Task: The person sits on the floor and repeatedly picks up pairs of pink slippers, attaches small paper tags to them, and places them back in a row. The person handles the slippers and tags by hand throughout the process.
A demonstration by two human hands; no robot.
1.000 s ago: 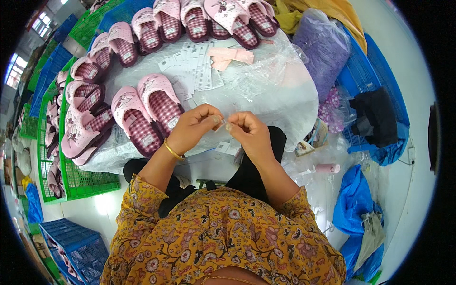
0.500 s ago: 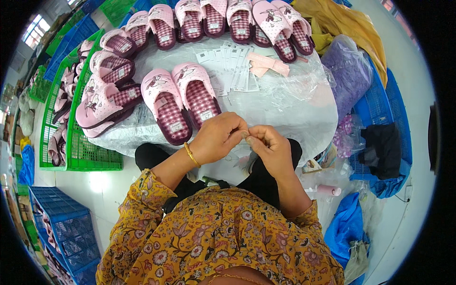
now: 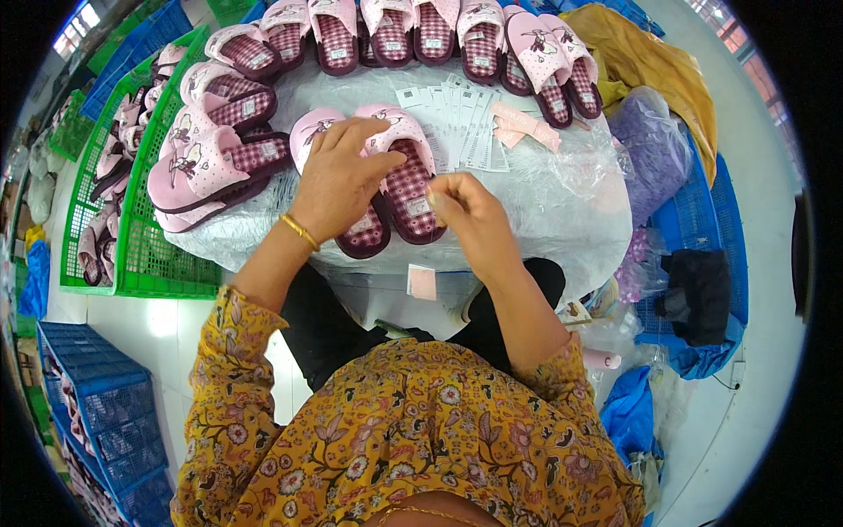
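A pair of pink slippers with dark checked insoles stands at the near edge of the covered table. My left hand (image 3: 338,180), fingers spread, is over the left slipper (image 3: 362,235), with its thumb and forefinger by the opening of the right slipper (image 3: 411,189). Beside that slipper's heel, my right hand (image 3: 472,218) is closed in a pinch; what it holds is too fine to make out. Below the hands, past the table edge, a small pink-and-white card (image 3: 421,282) shows. I cannot tell whether a thread joins it to my right hand.
More pink slippers (image 3: 388,35) curve around the table's far and left edges. Printed paper tags (image 3: 465,123) and pink slips (image 3: 525,126) lie on the plastic-covered table (image 3: 553,211). Green crates (image 3: 167,272) of slippers are at left, blue crates (image 3: 123,430) lower left, and bags (image 3: 650,140) at right.
My hands have come apart and moved up to the slippers, the left now over the pair. The pink-and-white card has come into view. The whole view has shifted slightly.
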